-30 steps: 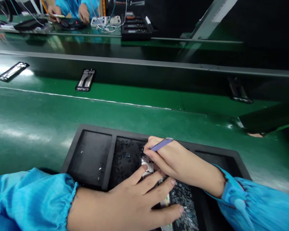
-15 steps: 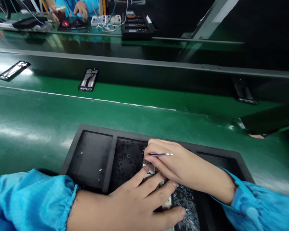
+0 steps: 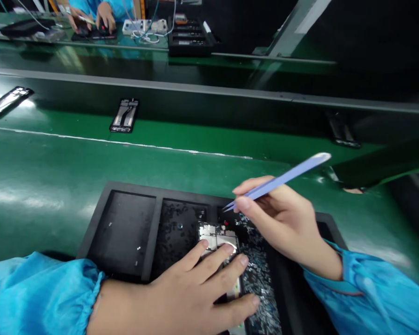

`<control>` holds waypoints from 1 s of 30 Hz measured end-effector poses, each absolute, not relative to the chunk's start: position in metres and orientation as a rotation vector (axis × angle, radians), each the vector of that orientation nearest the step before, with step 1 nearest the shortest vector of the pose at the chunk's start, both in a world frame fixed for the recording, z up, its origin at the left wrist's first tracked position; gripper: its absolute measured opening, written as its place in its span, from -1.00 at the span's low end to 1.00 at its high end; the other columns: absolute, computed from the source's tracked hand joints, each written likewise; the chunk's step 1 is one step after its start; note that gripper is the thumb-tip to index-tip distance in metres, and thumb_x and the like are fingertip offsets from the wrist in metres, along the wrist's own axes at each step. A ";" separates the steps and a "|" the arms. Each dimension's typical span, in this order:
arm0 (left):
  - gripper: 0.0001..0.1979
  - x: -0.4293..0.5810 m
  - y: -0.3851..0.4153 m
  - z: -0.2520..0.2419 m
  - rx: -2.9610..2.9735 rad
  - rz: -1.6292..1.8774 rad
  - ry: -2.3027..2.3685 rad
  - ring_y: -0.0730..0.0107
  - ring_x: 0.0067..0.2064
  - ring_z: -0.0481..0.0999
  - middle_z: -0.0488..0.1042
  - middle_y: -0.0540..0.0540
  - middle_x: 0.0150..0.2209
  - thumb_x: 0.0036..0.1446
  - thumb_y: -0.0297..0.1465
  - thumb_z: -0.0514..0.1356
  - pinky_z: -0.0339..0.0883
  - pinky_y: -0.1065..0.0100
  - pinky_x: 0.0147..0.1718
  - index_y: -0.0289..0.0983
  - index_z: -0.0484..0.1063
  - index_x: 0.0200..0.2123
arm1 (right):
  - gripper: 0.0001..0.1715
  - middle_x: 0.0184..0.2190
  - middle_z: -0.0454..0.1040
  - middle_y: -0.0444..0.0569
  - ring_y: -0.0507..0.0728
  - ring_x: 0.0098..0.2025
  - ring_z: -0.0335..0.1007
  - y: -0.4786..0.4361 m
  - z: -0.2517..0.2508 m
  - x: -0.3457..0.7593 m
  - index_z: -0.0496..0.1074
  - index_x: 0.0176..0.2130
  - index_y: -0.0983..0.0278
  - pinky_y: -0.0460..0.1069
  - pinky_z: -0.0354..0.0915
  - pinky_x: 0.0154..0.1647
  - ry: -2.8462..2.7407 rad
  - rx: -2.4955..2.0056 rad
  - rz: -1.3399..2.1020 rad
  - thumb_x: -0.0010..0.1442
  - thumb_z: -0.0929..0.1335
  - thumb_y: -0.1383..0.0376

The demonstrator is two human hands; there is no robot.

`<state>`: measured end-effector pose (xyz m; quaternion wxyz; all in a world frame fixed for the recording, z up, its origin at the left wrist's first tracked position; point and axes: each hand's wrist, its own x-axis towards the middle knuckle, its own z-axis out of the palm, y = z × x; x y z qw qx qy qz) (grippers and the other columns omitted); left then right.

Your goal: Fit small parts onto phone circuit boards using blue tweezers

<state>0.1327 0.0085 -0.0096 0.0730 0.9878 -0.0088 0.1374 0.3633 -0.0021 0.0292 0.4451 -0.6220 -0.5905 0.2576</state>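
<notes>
My left hand [image 3: 199, 288] lies flat with its fingers spread over an opened phone [image 3: 216, 236], whose silvery inner parts show beyond the fingertips. Most of the phone is hidden under that hand. Between the thumb and fingers of my right hand [image 3: 286, 214] is a pair of light purple tweezers [image 3: 279, 182]. Their fine tips point down and left, slightly apart, above the far end of the phone. Beneath both hands sits a black compartment tray [image 3: 152, 242]. Many tiny shiny pieces [image 3: 261, 274] fill the compartment to the phone's right.
A few small bits lie in the tray's left compartment [image 3: 125, 228]. Beyond the tray, opened phones [image 3: 125, 115] lie on the green bench [image 3: 56, 163]. Across a raised rail [image 3: 195, 88], a co-worker's hands [image 3: 104, 18] work near a power strip [image 3: 145, 27] and a black rack [image 3: 188, 37].
My right hand has drawn back to the right from over the phone and turned, bringing the tweezers into full sight. My left hand stays on the phone. The view has shifted slightly.
</notes>
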 end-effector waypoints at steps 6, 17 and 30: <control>-0.61 0.140 0.021 0.005 2.868 0.641 0.105 -0.17 0.30 0.32 0.36 -0.37 0.25 0.38 -0.28 0.11 0.31 0.01 0.20 -0.31 0.38 0.19 | -0.53 -0.64 0.39 -0.15 -0.01 -0.65 0.27 -0.018 0.029 0.376 0.44 -0.42 0.25 -0.09 0.22 -0.65 -1.250 -1.606 0.978 0.34 0.39 -0.04; -0.59 0.174 0.111 0.050 2.727 -0.112 0.172 0.07 0.02 0.35 0.39 -0.17 -0.04 0.31 -0.23 0.30 0.30 0.06 -0.03 -0.29 0.40 0.13 | -0.71 -0.62 0.45 -0.17 0.05 -0.59 0.38 -0.009 0.015 0.363 0.45 -0.22 0.23 -0.05 0.24 -0.57 -1.203 -1.766 0.955 0.35 0.34 0.07; -0.71 0.205 0.123 0.032 2.561 -0.065 0.039 0.31 -0.14 0.41 0.42 -0.01 -0.21 0.26 -0.18 0.35 0.19 0.29 -0.10 -0.27 0.45 -0.19 | -0.41 -0.65 0.24 -0.31 0.04 -0.66 0.21 -0.011 0.015 0.366 0.21 0.26 0.29 -0.05 0.07 -0.65 -1.240 -1.750 0.767 0.33 0.33 0.17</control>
